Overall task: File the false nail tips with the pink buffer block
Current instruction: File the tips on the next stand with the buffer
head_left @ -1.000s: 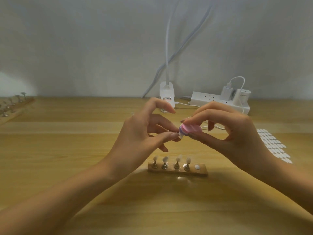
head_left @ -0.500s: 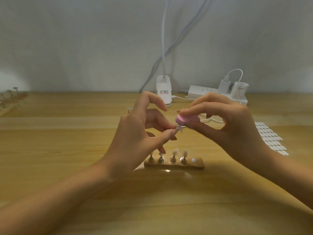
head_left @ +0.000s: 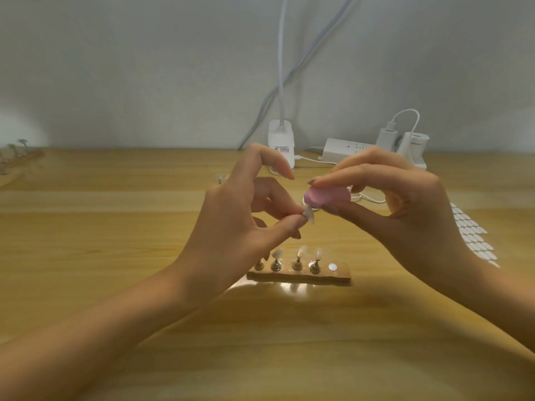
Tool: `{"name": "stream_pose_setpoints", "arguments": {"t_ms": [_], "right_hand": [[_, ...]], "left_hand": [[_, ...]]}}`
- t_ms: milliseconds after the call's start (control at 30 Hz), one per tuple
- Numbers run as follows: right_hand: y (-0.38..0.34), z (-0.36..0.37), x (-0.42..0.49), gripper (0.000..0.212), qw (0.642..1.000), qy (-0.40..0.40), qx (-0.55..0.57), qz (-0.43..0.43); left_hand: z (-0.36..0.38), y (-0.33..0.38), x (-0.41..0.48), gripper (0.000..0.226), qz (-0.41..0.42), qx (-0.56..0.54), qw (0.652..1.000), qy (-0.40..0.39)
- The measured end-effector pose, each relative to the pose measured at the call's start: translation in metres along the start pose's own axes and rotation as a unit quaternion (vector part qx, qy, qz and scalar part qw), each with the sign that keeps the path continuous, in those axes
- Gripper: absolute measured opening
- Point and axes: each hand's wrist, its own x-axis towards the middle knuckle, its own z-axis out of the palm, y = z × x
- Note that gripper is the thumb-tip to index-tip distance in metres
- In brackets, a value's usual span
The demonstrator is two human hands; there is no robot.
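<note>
Risen slightly, right hand (head_left: 405, 215) pinches rounded pink buffer block (head_left: 327, 195) against clear false nail tip (head_left: 309, 214) pinched by left hand (head_left: 231, 224). Stand-mounted tips (head_left: 318, 253) apparently await filing.

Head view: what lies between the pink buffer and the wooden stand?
In the head view, the nail tip pinched by the left hand sits just below the buffer; under it only table shows down to the stand.

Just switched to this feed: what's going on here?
A person is filing by hand. The left hand pinches one false nail tip; the right hand holds the pink buffer block against its top edge. More tips stand on the wooden holder below, its right-end spot bare.
</note>
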Motion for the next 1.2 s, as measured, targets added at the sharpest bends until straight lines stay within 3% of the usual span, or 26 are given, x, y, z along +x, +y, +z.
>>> {"name": "stream_pose_setpoints", "arguments": {"t_ms": [467, 1067, 1200], "right_hand": [[-0.003, 0.010, -0.006, 0.019, 0.998, -0.047, -0.019, -0.045], [0.000, 0.004, -0.005, 0.017, 1.000, -0.018, -0.016, 0.001], [-0.005, 0.010, -0.010, 0.016, 0.998, -0.050, 0.014, -0.031]], "left_hand": [[0.001, -0.007, 0.001, 0.043, 0.015, 0.041, 0.999, -0.002], [0.002, -0.007, -0.001, 0.041, 0.007, 0.017, 1.000, -0.004], [0.004, -0.004, -0.002, 0.039, 0.013, 0.017, 1.000, -0.010]]}}
